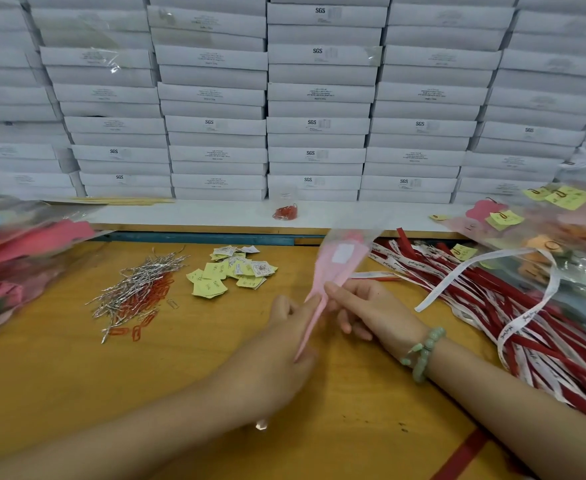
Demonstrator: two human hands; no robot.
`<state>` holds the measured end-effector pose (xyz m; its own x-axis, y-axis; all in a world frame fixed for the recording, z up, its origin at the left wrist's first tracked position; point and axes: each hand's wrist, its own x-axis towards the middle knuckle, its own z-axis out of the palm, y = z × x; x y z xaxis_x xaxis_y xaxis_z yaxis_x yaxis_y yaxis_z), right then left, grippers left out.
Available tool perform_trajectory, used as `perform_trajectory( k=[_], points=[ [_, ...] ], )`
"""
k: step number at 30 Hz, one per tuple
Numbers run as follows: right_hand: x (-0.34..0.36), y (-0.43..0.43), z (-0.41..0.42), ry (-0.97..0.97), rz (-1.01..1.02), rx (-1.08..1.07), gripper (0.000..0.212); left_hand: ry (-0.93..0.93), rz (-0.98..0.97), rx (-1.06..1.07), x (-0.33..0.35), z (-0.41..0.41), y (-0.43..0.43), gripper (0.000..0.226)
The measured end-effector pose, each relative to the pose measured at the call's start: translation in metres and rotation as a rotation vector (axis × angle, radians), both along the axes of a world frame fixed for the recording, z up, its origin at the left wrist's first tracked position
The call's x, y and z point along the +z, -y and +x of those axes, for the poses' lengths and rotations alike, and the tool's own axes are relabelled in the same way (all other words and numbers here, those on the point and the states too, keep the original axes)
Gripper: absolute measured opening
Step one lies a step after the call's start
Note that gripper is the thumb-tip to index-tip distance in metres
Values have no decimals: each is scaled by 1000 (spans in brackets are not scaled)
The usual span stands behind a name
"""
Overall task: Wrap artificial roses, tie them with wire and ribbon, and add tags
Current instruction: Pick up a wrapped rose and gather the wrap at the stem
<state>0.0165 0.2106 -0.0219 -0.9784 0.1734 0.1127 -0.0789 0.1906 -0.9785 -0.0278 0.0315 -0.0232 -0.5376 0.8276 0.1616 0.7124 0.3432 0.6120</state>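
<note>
A pink cone-wrapped rose point(336, 265) with a clear film top and a white label tilts up over the yellow table point(77, 393). My left hand point(281, 344) grips its narrow lower end, and my right hand point(364, 310) pinches the wrap just above. A white printed ribbon point(513, 261) runs from near my right hand over the pile of red and white ribbons point(544, 341) on the right. Silver wire ties point(139, 282) lie at the left with red paper clips point(146, 303). Yellow and white tags point(232, 271) sit in the middle.
Stacked white boxes point(319, 98) wall off the back. Wrapped flowers in plastic point(14, 258) lie at the left edge, and finished tagged bouquets point(554, 230) at the right. A small bag of red clips point(285, 211) sits on the white ledge.
</note>
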Motion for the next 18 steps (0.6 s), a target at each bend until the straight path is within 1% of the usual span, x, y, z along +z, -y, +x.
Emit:
perform_trajectory(
  k=[2, 3, 6, 8, 10, 12, 15, 18],
  points=[
    [-2, -2, -1, 21, -98, 3, 21, 42, 91, -8, -3, 1, -3, 54],
    [-2, -2, -1, 38, -148, 9, 19, 120, 157, -5, -5, 0, -4, 47],
    [-2, -3, -2, 88, -268, 32, 20, 403, 388, 75, -10, -5, -2, 28],
    [-2, -3, -1, 115, -289, 48, 25, 657, 502, 152, -11, -12, -2, 26],
    [0, 0, 0, 138, -299, 84, 28, 823, 531, 130, -10, -19, -2, 29],
    [0, 3, 1, 147, -303, 125, 27, 889, 504, 64, -8, -24, 0, 39],
    [-1, 5, 2, 154, -305, 132, 23, 914, 508, 34, -9, -30, 2, 49],
    [-1, 5, 2, 157, -322, 106, 31, 931, 547, 30, -13, -33, 2, 53]
  ],
)
